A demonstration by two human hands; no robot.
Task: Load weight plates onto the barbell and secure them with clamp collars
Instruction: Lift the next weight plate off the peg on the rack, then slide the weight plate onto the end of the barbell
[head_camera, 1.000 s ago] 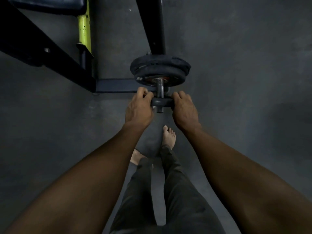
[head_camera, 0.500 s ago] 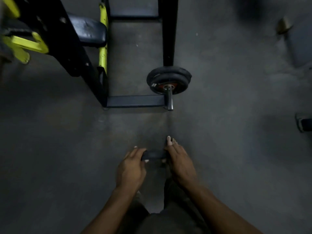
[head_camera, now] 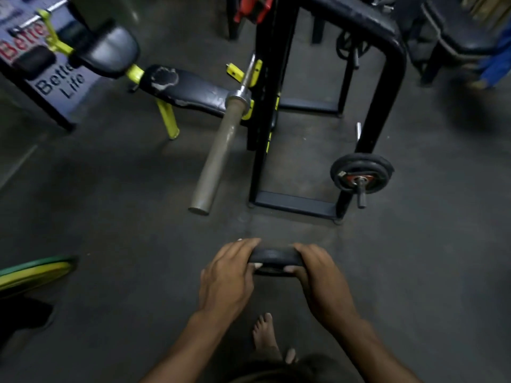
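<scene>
A small black weight plate (head_camera: 275,258) is held edge-on between both hands in front of me. My left hand (head_camera: 228,275) grips its left rim and my right hand (head_camera: 322,277) grips its right rim, thumbs on the near face. The barbell (head_camera: 221,142) rests on the bench rack, its bare grey sleeve pointing toward me up and left of the plate. More black plates (head_camera: 362,172) hang on a storage peg at the right of the black rack.
A black rack frame (head_camera: 293,203) stands between barbell sleeve and storage peg. A worn black bench (head_camera: 182,87) with yellow legs lies behind. A green-yellow plate (head_camera: 33,272) sits at the left edge. My bare feet (head_camera: 264,335) stand on the dark floor.
The small plate came off the storage peg and back toward me in both hands. My view has swung up and left, bringing the barbell sleeve and bench into sight.
</scene>
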